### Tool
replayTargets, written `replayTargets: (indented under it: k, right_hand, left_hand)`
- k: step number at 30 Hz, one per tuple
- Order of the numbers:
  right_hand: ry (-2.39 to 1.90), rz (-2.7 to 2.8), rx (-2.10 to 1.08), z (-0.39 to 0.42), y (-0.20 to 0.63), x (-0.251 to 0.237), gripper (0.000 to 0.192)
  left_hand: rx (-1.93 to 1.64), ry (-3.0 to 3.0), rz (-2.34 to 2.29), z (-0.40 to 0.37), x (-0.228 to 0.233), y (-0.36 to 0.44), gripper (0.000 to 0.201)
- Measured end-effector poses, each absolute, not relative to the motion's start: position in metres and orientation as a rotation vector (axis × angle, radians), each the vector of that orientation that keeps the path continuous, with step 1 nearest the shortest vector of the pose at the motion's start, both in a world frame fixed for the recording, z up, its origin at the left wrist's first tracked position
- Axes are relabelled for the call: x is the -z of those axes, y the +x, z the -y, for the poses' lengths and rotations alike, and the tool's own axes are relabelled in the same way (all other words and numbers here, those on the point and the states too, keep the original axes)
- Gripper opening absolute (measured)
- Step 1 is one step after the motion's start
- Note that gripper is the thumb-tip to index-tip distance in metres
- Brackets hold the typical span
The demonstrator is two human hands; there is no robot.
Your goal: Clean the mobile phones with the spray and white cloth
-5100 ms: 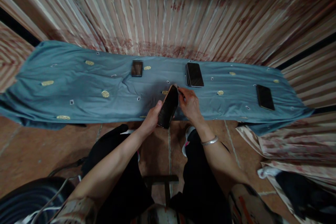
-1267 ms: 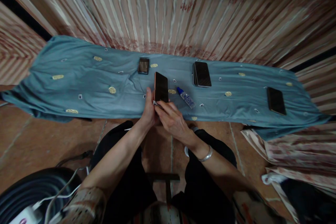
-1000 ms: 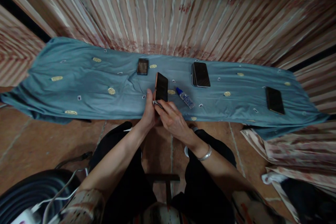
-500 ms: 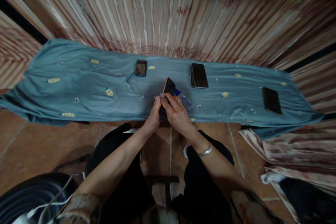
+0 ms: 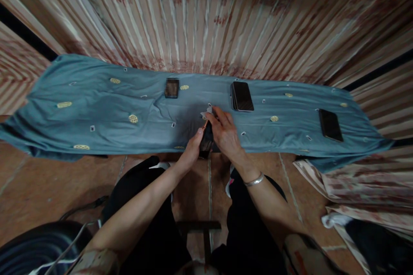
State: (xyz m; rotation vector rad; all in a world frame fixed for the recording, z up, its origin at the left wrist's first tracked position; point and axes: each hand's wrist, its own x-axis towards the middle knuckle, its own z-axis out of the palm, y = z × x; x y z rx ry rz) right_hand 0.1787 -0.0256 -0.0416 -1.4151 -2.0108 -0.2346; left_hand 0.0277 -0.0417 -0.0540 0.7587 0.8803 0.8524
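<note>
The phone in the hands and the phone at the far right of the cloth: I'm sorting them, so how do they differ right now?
The held phone is gripped by the left hand and right hand; the far-right phone lies untouched. The held phone is tilted up and mostly hidden; the far-right phone lies flat on the blue cloth, its whole face showing. Both look dark.

No text, label or brand can be read on anything; one small item is blurred.
</note>
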Motion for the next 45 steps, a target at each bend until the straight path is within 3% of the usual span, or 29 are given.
replayTargets:
  k: [9,22,27,40,45]
  right_hand:
    - [-1.438,1.908,0.052,0.015,0.197,0.043,0.045]
    - [-1.437,1.801,-0.026,0.008,0.217,0.052,0.039]
    - [-1.487,1.711,-0.092,0.007,0.214,0.056,0.040]
    - [-1.289,1.024,-0.895,-0.004,0.202,0.057,0.042]
    - [-1.272,0.968,-0.997,0.001,0.193,0.055,0.048]
  left_hand:
    - [-0.826,0.805,-0.950,0.047,0.054,0.031,0.059]
    - [-0.816,0.847,-0.916,0.049,0.034,0.019,0.074]
    - [-0.837,0.800,-0.890,0.047,0.029,0.017,0.069]
    - [-0.871,0.607,-0.849,0.043,0.019,0.018,0.053]
    - [-0.895,0.566,-0.859,0.041,0.020,0.020,0.048]
